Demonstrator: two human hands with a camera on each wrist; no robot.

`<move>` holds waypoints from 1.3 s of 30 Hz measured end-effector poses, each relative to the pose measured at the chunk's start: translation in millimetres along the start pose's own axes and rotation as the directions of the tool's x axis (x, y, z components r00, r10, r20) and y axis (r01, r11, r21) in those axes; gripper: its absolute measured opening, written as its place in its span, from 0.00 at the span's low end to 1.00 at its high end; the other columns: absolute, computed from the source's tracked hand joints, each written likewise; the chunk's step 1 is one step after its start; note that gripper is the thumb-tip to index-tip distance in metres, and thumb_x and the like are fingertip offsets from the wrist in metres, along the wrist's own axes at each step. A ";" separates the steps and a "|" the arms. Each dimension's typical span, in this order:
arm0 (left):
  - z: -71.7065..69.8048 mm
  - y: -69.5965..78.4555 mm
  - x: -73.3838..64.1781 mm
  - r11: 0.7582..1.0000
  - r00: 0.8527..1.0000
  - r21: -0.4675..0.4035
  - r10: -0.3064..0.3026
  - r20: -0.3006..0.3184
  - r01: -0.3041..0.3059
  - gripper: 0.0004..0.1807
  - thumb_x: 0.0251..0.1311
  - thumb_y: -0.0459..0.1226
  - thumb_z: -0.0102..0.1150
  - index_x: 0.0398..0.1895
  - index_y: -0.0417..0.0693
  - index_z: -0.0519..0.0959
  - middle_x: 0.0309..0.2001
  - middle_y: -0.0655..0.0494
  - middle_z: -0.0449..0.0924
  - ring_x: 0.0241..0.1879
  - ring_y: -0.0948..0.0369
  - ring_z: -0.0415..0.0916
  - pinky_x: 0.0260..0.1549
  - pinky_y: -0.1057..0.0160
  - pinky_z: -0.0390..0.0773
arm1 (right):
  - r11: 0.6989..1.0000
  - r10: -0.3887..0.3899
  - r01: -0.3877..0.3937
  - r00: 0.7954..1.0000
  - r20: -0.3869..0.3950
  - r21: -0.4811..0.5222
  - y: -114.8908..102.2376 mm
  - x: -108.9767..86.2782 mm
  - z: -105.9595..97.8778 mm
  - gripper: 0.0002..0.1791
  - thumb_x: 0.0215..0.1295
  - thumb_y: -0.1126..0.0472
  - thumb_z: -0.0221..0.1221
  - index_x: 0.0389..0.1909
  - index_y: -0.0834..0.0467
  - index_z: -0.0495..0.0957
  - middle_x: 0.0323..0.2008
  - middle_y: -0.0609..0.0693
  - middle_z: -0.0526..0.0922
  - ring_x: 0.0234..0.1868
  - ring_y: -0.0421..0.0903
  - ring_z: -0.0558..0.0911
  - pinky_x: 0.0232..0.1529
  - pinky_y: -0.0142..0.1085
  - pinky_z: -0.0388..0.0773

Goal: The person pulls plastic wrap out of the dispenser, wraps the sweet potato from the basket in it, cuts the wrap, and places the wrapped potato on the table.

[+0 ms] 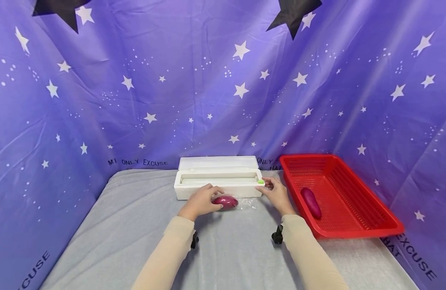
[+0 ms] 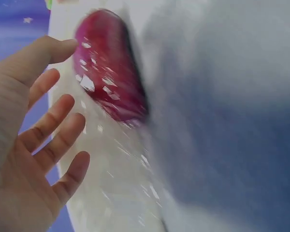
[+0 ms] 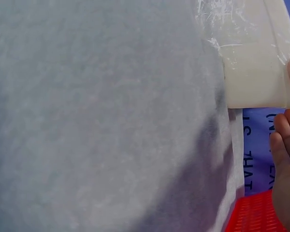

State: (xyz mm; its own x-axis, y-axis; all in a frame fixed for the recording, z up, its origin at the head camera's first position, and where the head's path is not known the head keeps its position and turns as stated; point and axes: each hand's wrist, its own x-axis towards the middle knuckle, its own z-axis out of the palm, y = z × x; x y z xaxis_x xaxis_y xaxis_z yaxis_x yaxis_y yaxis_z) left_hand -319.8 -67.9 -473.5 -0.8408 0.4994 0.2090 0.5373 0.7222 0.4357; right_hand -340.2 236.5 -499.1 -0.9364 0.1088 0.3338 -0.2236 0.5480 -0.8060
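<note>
A smooth purple-red vegetable (image 1: 226,202), its exact kind unclear, lies wrapped in clear plastic film in front of a long white cling film box (image 1: 241,191). My left hand (image 1: 201,200) is at its left end. In the left wrist view the thumb reaches the edge of the vegetable (image 2: 108,63), while the other fingers spread apart, loosely bent. At the box's right end, beside a green slider (image 1: 261,182), my right hand (image 1: 278,196) holds the corner with thumb on the front. In the right wrist view its fingers show just past the box end (image 3: 256,84).
The box's lid (image 1: 217,162) stands raised at the back. Loose film (image 1: 249,203) trails right of the wrapped vegetable. A red basket (image 1: 357,233) sits on the right, with another purple vegetable (image 1: 310,203) inside. Grey cloth (image 1: 230,253) covers the table; a starry purple curtain (image 1: 194,96) surrounds it.
</note>
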 end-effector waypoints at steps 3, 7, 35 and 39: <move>-0.8 10.3 11.0 1.000 1.000 -0.007 0.028 -0.005 -0.028 0.20 0.55 0.46 0.74 0.51 0.55 0.82 0.45 0.57 0.81 0.45 0.59 0.79 0.46 0.55 0.78 | 1.000 0.001 -0.001 1.000 -0.010 -0.016 0.9 -1.1 0.7 0.27 0.55 0.59 0.75 0.56 0.62 0.81 0.40 0.57 0.83 0.43 0.52 0.82 0.48 0.43 0.79; 1.2 25.3 29.2 0.998 0.999 -0.044 0.047 -0.014 -0.048 0.17 0.55 0.45 0.72 0.48 0.56 0.83 0.42 0.58 0.82 0.44 0.60 0.79 0.46 0.57 0.78 | 0.999 -0.013 0.013 1.000 -0.015 -0.041 3.1 -1.8 1.2 0.26 0.55 0.58 0.75 0.55 0.61 0.82 0.39 0.56 0.84 0.42 0.51 0.82 0.46 0.41 0.80; 40.4 115.1 114.8 0.954 0.975 0.257 -0.106 -0.197 0.155 0.10 0.63 0.49 0.67 0.46 0.66 0.88 0.46 0.63 0.84 0.46 0.58 0.80 0.43 0.56 0.74 | 0.999 -0.005 0.005 1.000 0.009 -0.034 3.2 -1.2 0.6 0.20 0.59 0.62 0.72 0.52 0.61 0.83 0.44 0.57 0.88 0.46 0.53 0.86 0.48 0.45 0.82; 44.0 121.8 121.6 0.920 0.978 0.345 -0.142 -0.153 0.187 0.09 0.63 0.52 0.66 0.44 0.70 0.88 0.44 0.65 0.84 0.46 0.59 0.80 0.43 0.57 0.73 | 0.999 -0.002 0.002 1.000 0.002 -0.052 3.8 -2.6 -0.8 0.19 0.59 0.62 0.71 0.51 0.60 0.84 0.42 0.56 0.88 0.44 0.52 0.86 0.47 0.44 0.82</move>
State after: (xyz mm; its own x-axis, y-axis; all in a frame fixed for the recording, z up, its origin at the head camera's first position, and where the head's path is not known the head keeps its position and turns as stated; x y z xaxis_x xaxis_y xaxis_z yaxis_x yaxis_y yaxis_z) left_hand -353.6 101.8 -433.5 -0.9088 0.3128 0.2761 0.3595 0.9229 0.1377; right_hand -338.4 238.9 -502.6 -0.9363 0.1064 0.3346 -0.2112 0.5906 -0.7788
